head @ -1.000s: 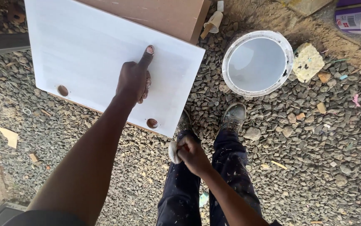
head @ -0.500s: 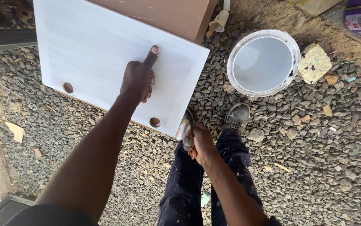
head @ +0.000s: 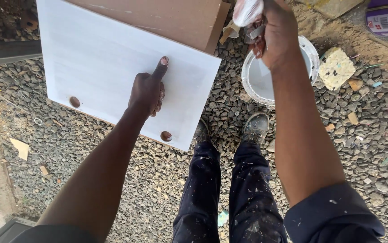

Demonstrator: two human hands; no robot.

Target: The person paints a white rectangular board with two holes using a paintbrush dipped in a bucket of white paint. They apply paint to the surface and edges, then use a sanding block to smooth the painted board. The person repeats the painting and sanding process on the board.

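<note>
Paint-spattered trousers (head: 230,189) and shoes (head: 256,128) are seen on the gravel (head: 360,148), just off the near right corner of the white panel (head: 95,58).

The left hand (head: 148,92) is laid on the panel near its middle: fingers curled under, index finger stretched flat against the face. Nothing is gripped; the panel is only pressed. Two round holes (head: 74,101) are cut along the panel's near edge. The panel is laid flat over a brown board (head: 167,20), which shows past its far edge.

The right hand (head: 277,31) is raised right of the panel's far corner and closed around a bunched white rag (head: 247,11). Whether anything else is gripped with it cannot be told. A white bucket (head: 259,78) sits on the gravel right of the panel, partly under that hand.

A yellowish sponge block (head: 335,68) lies further right of the bucket, and a purple container (head: 385,18) is cut off at the far right.

Judged step: panel steadied with one hand, rag held near the bucket. Bringing the rag to the panel face calls for left-hand pressure being kept, so the panel is not slid off the board.
</note>
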